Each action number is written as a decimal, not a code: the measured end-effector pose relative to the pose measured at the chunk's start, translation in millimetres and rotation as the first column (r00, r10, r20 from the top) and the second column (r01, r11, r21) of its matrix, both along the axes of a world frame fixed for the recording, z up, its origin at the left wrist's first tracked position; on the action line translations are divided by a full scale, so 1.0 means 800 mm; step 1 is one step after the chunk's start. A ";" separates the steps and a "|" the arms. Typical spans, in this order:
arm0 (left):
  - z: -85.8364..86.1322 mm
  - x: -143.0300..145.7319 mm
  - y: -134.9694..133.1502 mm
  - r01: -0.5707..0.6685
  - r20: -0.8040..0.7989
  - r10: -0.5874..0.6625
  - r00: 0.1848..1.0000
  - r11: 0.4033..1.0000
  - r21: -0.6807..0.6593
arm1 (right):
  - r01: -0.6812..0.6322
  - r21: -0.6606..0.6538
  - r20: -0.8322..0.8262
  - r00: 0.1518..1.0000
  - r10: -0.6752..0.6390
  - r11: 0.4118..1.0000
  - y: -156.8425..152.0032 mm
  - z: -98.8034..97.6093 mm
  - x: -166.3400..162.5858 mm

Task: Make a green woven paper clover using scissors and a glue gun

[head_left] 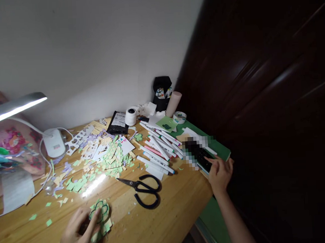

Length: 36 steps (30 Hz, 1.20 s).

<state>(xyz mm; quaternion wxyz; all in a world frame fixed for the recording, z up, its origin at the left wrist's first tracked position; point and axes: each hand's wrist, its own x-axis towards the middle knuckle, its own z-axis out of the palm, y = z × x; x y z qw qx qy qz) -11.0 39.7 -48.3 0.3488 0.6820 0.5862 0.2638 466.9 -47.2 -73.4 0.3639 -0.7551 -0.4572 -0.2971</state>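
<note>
My left hand (78,229) pinches a small green and cream paper piece (100,228) at the lower left, thumb on top. A dark clover-like outline is drawn on it, and little flaps stick out round its lower edge. At the right edge of the table, my right hand (221,172) has its index finger stretched onto the dark screen of a phone (205,161). Part of that phone is pixelated. Between the hands lie black-handled scissors (144,190), blades slightly apart and pointing left.
Several markers (158,151) lie heaped mid-table. Paper scraps (112,159) spread to their left. Behind stand a thread spool (130,117), a black package (118,123), a tape roll (179,117) and a pink cylinder (174,103). A lamp (15,107) glows above a power strip (54,142) at left.
</note>
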 end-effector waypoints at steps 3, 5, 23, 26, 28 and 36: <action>0.001 -0.001 0.001 0.004 -0.010 -0.004 1.000 1.000 -0.002 | -0.006 0.005 -0.001 1.000 0.006 1.000 0.002 -0.002 0.002; 0.001 -0.001 0.001 0.016 -0.012 -0.016 1.000 1.000 0.001 | 0.001 0.015 -0.007 1.000 -0.001 1.000 0.004 -0.002 0.003; -0.007 -0.009 0.003 0.045 -0.025 -0.046 0.999 0.999 -0.017 | -0.148 -0.065 -0.024 0.989 0.146 0.987 0.009 0.001 0.003; -0.006 -0.007 0.001 0.047 -0.006 -0.047 0.999 0.999 0.003 | -0.124 -0.004 -0.030 0.992 0.124 0.992 0.006 0.002 0.000; -0.006 -0.006 0.000 0.053 -0.006 -0.053 0.999 0.999 0.014 | -0.082 0.057 -0.038 0.996 0.084 0.995 0.004 0.003 -0.002; 0.003 -0.002 0.002 0.078 -0.022 -0.077 0.997 0.996 0.047 | 0.004 0.110 -0.087 0.996 0.005 0.994 0.009 0.007 -0.002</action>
